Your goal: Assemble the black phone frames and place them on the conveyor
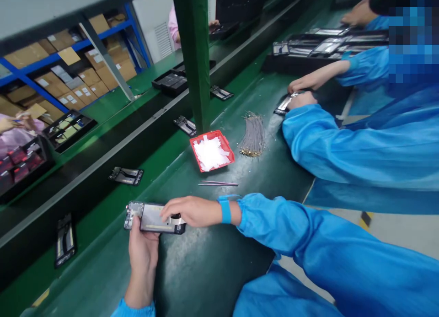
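Note:
My left hand (142,257) grips an opened phone housing (151,218) by its left half, with the thumb on top and the fingers underneath. It is held level just above the green bench. My right hand (192,211), with a blue wrist strap (225,209), reaches over the housing's right half. Its bent fingers are close together at the phone's silvery middle; anything between the fingertips is hidden. Beyond that wrist, a pair of tweezers (218,183) lies on the bench. Behind it stands a red tray (232,158) full of white strips.
A bundle of thin grey cables (254,134) lies right of the tray. More phone housings (126,175) rest along the green strip. A green post (197,56) rises behind the tray. On the right, a co-worker's hands (303,93) hold another housing, near a black bin (284,64).

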`<state>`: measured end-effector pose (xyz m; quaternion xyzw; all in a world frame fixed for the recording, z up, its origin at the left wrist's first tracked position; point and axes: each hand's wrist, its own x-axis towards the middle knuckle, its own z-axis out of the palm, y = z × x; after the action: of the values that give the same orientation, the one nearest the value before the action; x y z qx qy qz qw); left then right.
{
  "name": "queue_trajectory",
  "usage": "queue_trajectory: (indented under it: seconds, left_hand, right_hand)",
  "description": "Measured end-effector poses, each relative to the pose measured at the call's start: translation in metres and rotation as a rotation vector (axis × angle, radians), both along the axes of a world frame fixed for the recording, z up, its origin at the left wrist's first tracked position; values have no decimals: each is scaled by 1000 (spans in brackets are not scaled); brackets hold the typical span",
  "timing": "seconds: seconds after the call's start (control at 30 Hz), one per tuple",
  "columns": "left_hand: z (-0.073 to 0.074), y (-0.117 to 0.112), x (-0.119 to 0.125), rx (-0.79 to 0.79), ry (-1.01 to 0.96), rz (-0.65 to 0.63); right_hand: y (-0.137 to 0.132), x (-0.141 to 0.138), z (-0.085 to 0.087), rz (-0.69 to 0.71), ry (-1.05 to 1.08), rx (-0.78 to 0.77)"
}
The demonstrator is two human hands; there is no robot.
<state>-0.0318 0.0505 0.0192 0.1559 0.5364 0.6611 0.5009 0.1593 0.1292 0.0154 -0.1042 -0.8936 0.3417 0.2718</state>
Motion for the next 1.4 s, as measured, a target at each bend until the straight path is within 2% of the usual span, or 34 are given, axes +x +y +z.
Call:
queue_trajectory:
  seconds: [0.1, 0.13, 0.23, 0.33, 0.5, 0.67, 0.77, 0.9, 1.07, 1.27, 1.4]
  left_hand:
    - [-1, 3, 0, -5, 2, -3]
    - [-1, 3, 2, -2, -1, -20]
    - [0, 1, 4, 15, 9, -70]
    - [2, -3, 2, -6, 117, -137]
    - [-1, -9, 0, -28, 324, -318]
    - [-5, -14, 6, 27, 279, -435]
    - [-8, -15, 11, 18, 332, -391]
    - [-10, -15, 14, 2, 412, -295]
    - [-8, -16, 13, 20, 403, -312]
    - [-14, -17, 11, 27, 379, -325]
    - [-13, -16, 12, 21, 385, -308]
  right_hand:
    - [3, 3, 0, 141, 20, 36]
    - [2, 1, -2, 136, 32, 57]
    - [-6, -4, -9, -62, 51, 22]
    - [-9, -4, -10, -272, 30, -9]
    - [-11, 0, -2, -426, -40, 58]
    - [-15, -6, -12, -447, 44, 193]
    - [-15, -7, -18, -425, 105, 213]
    - [-15, -3, -13, -387, 65, 292]
    - [-18, 3, -5, -420, 55, 391]
    - [-19, 2, -5, -419, 70, 478]
    - [-19, 3, -3, -399, 35, 486]
